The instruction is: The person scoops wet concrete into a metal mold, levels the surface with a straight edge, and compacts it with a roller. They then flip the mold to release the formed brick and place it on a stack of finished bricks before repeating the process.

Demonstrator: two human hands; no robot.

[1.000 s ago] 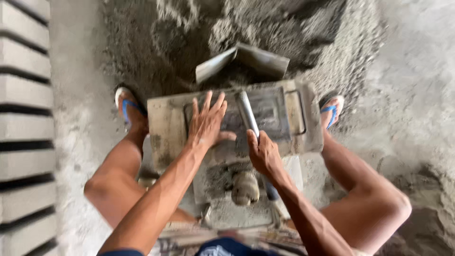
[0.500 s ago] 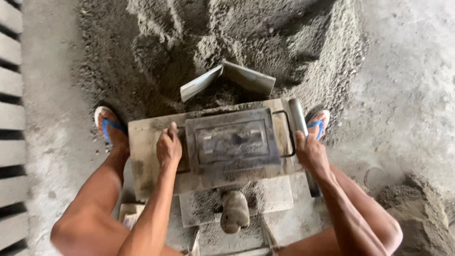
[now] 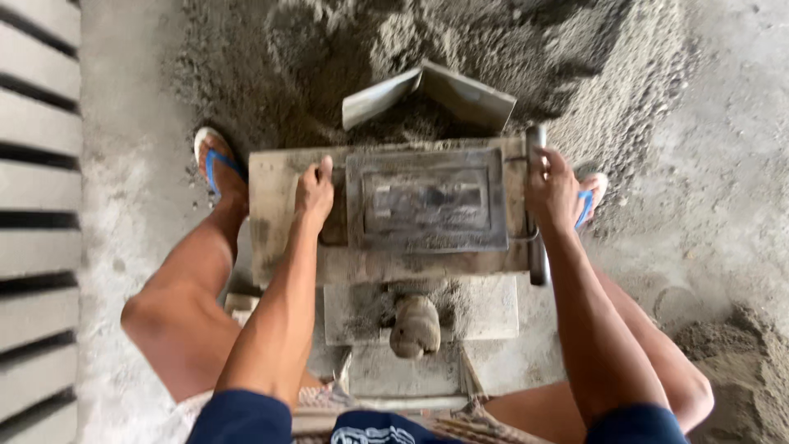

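Grey sand heap [image 3: 493,49] behind. Bent metal scoop [image 3: 427,94] at its foot. Row of concrete blocks [image 3: 37,230] far left. Blue sandals [image 3: 215,164] on floor.

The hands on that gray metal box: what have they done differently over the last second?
Both moved apart from the middle: the left hand now grips the box's left side, the right hand its right-side bar. The box, sand pile and feet stayed.

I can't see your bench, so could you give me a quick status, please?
Left hand gripping mould box edge. Right hand on metal bar. Nothing obstructing.
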